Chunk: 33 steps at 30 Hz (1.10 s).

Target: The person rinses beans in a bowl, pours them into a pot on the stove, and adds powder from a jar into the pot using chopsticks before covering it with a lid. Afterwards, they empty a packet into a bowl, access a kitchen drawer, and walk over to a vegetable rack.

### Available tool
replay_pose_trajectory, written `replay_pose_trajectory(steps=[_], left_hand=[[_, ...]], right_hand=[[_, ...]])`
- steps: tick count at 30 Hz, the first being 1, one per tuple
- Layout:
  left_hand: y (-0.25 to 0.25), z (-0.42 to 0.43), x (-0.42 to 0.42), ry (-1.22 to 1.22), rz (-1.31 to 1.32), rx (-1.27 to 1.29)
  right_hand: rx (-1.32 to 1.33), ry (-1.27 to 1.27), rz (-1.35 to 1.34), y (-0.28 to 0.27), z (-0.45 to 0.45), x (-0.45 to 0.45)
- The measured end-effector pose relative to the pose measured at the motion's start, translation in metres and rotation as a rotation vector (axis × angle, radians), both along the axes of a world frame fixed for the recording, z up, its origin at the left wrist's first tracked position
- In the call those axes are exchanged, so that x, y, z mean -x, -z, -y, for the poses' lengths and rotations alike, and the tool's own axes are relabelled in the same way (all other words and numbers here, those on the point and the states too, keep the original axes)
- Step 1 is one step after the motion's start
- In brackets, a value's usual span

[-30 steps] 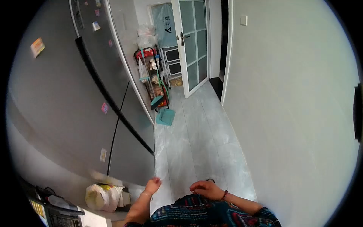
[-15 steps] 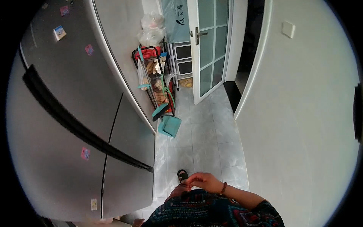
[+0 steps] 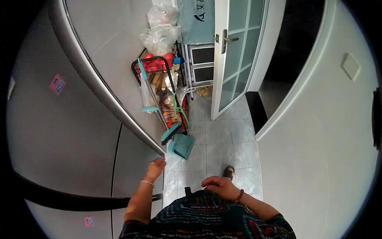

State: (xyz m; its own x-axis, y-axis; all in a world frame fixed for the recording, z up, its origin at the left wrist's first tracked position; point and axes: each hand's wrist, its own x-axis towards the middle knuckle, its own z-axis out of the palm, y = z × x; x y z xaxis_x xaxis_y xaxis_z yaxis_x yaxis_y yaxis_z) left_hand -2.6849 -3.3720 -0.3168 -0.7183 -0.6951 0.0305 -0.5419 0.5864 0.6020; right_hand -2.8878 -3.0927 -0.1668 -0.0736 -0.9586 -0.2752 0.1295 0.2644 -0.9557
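My left hand (image 3: 155, 169) is raised in front of the refrigerator's (image 3: 79, 119) lower right edge, fingers curled together; whether anything is in it is too small to tell. My right hand (image 3: 221, 187) hovers over the patterned clothing (image 3: 207, 217) at my waist, fingers apart and loosely bent, with nothing seen in it. Beyond my left hand, a teal dustpan (image 3: 181, 146) lies on the floor beside a teal brush (image 3: 171, 133). Neither hand touches them.
A black wire rack (image 3: 163, 59) with red items and plastic bags (image 3: 161, 38) stands at the left wall. Behind it are a folded stepladder (image 3: 202, 55) and a covered panel (image 3: 195, 22). A white glass-paned door (image 3: 219, 59) stands ajar beside a dark doorway (image 3: 282, 59).
The rack, dustpan and door look nearer, and the refrigerator has slid back leftward. My left hand has risen into view from the bottom edge. A foot now shows farther right.
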Motion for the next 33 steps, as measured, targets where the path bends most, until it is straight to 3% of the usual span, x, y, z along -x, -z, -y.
replay_pose_trajectory(steps=[1,3,7,9,15,17,19,24,26,27,29,30,32,33], left_hand=[[-0.029,-0.005,0.030,-0.015,0.003,-0.001],[-0.066,-0.008,0.077,-0.097,-0.114,-0.293],[-0.052,0.010,0.136,-0.161,-0.238,-0.362],[-0.071,0.015,0.166,-0.171,-0.142,-0.210],[-0.084,0.048,0.227,-0.351,-0.312,-0.273],[-0.090,0.066,0.239,-0.354,-0.364,-0.275],[-0.108,0.087,0.250,-0.421,-0.285,-0.073],[-0.090,0.180,0.272,-0.457,-0.423,-0.036],[-0.086,0.220,0.289,-0.589,-0.630,-0.280],[-0.085,0.238,0.295,-0.596,-0.643,-0.285],[-0.084,0.268,0.304,-0.554,-0.838,-0.608],[-0.082,0.279,0.307,-0.554,-0.838,-0.616],[-0.078,0.300,0.312,-0.532,-0.477,-0.338],[-0.055,0.317,0.310,-0.474,-0.443,-0.293]], right_hand=[[-0.005,0.001,-0.031,-0.004,0.010,0.018],[-0.008,-0.018,-0.057,0.000,0.030,0.054],[0.039,-0.123,-0.136,-0.008,0.067,0.136],[0.008,-0.137,-0.136,-0.015,0.081,0.173],[-0.048,-0.171,-0.124,-0.014,0.124,0.257],[-0.061,-0.170,-0.002,-0.009,0.139,0.268],[-0.109,-0.208,0.019,-0.010,0.156,0.277],[-0.102,-0.254,-0.057,-0.004,0.192,0.295],[-0.205,-0.203,-0.055,-0.008,0.212,0.304],[-0.210,-0.210,-0.068,-0.007,0.222,0.307],[-0.166,-0.170,-0.037,-0.001,0.241,0.310],[-0.173,-0.167,-0.039,0.002,0.250,0.311],[-0.135,-0.132,0.024,0.007,0.267,0.309],[-0.141,-0.121,0.027,0.006,0.274,0.307]])
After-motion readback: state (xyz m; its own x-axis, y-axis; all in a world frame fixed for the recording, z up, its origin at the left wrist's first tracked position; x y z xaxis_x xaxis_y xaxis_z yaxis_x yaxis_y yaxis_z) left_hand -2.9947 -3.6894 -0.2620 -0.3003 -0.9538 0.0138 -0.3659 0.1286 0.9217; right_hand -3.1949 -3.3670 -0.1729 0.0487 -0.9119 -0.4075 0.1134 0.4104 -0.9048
